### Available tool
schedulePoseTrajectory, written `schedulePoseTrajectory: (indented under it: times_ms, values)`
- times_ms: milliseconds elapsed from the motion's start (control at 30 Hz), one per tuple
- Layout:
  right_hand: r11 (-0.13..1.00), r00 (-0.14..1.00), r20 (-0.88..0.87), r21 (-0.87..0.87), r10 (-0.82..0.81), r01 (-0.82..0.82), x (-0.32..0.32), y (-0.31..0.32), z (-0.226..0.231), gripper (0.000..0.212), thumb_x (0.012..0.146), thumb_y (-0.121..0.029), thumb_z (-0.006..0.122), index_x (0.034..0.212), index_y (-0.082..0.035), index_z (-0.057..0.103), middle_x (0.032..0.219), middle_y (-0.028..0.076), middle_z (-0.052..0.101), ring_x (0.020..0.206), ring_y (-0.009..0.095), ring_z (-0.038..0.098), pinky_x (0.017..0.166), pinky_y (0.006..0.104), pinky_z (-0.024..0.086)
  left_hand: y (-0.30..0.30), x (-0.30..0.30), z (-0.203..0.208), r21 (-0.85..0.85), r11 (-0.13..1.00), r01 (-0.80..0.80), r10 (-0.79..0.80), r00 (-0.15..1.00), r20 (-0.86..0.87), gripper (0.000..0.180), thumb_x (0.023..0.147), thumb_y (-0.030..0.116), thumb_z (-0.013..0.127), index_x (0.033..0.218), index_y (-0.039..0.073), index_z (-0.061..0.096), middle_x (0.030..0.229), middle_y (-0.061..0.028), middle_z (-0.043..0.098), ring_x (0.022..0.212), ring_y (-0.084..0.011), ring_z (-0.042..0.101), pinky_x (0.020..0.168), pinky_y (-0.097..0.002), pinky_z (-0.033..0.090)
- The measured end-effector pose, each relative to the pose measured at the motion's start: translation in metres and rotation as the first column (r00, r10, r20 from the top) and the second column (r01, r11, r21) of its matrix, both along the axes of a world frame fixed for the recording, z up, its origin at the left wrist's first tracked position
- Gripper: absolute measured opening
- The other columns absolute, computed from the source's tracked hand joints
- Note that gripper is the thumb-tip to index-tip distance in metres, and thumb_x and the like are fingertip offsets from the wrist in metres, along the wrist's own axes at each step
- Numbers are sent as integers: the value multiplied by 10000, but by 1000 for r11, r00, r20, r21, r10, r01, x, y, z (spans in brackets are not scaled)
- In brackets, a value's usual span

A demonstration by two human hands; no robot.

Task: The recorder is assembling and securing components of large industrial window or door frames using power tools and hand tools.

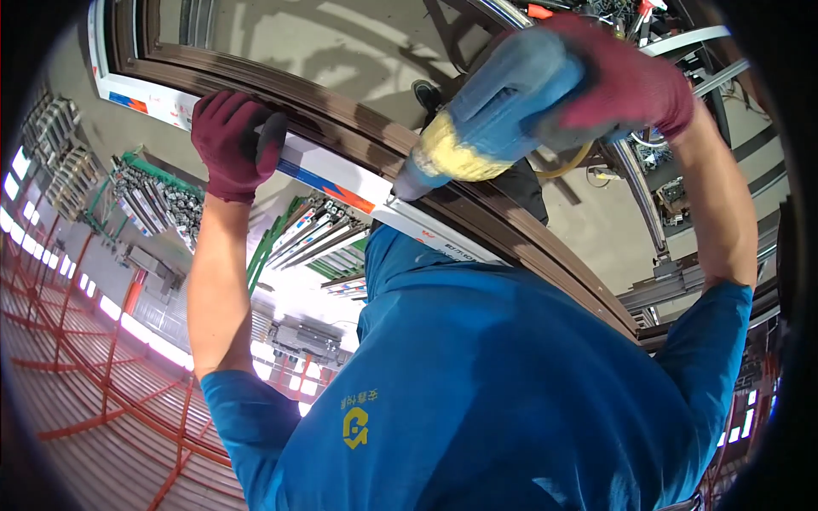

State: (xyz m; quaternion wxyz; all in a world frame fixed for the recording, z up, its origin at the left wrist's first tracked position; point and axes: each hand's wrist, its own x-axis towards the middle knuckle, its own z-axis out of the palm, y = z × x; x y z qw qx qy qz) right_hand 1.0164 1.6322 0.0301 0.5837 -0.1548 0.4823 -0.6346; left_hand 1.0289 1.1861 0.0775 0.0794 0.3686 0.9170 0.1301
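Observation:
A brown window frame (349, 115) crosses in front of my body, its near face covered with white, blue and orange protective film (324, 181). My left hand (234, 146), in a dark red glove with dark fingertips, is closed over the near edge of the frame. In my right hand (626, 89), gloved alike, is a blue power drill (511, 94), with yellowish wrapping around its front part. The drill's nose points down at the film-covered face, right of my left hand. Motion blurs the tool and right glove; the bit's tip is too small to make out.
Green racks with long profiles (311, 238) stand behind the frame at the left, with stacked profiles (64, 145) farther left. A bench with loose parts and tools (613, 21) is at the upper right. A yellowish hose (567, 166) hangs below the drill.

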Motion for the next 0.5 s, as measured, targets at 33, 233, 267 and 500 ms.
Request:
schedulePoseTrajectory:
  times_ms: [33,233,267,500]
  values:
    - [1000,1000,-26,7,-6,6,2,-1,-3,754,767,-253,948,1394,14,624,1217,136,749,1074,207,714,903,358,594,0,1,-1,8,1000,-16,16,1000,-1,224,748,327,739,716,121,656,747,-77,638,761,-340,627,803,-415,479]
    - [997,981,-189,57,-46,58,17,-9,-12,808,728,-245,925,1430,-9,601,1282,145,716,1157,238,687,990,383,557,0,1,5,-1,1000,-29,29,999,41,161,760,213,706,788,59,670,808,-122,659,853,-381,652,865,-437,495]
    - [996,975,-215,63,-49,64,19,-10,-14,818,722,-243,921,1436,-12,597,1293,146,710,1171,244,683,1005,387,551,0,1,6,0,999,-32,32,999,41,161,760,213,706,788,59,670,808,-122,659,853,-381,652,865,-437,495]
    - [989,918,-389,86,-78,120,32,-12,-24,887,677,-233,893,1479,-39,570,1369,156,672,1267,280,652,1106,417,509,-4,1,4,5,1000,-8,7,998,55,223,789,289,675,782,66,682,813,-115,664,844,-376,653,862,-435,498]
